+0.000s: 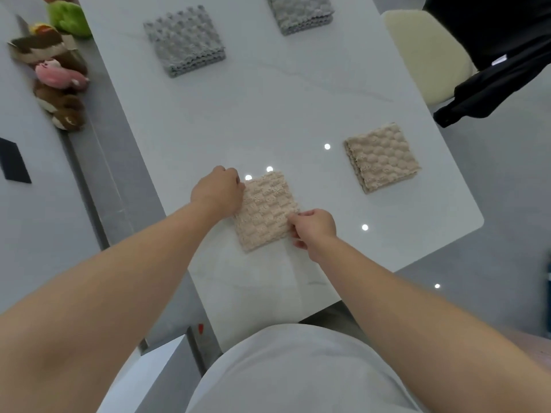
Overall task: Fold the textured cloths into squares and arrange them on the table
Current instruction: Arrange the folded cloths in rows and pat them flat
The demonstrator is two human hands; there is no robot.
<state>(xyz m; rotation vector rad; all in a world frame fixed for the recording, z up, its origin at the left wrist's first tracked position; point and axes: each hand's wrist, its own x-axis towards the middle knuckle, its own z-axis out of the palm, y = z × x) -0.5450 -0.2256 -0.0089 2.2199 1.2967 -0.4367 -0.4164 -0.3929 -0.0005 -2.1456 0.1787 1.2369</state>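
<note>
Cloth under handling: the near beige cloth (267,211) lies flat on the bench (268,108), already folded to a rough square, close to the near edge.

Left hand (219,192): set against the cloth's upper left edge, fingers curled. The fingertips are hidden behind the back of the hand, so whether this grip pinches the edge or only presses on it cannot be told.

Right hand (313,226): thumb and fingers closed in a pinch grip on the cloth's right edge, near the lower corner.

Judgement: holding opposite edges lets the person square the layers and shift the cloth flat without disturbing the fold — this reads as final alignment or positioning, not a fresh fold.

Placement of finished work: the second beige cloth (383,158) sits folded, to the right and well apart. The grey cloth (185,40) and the far grey cloth (301,13) lie folded across the far half. The four form a loose grid, colours paired in rows — apparently deliberate spacing so no cloth overlaps another.

Containers: none is in view; every cloth rests directly on the bench.

Surroundings: plush toys (59,79) on a ledge at left; a cream chair (426,52) with a black garment (492,70) at right.
</note>
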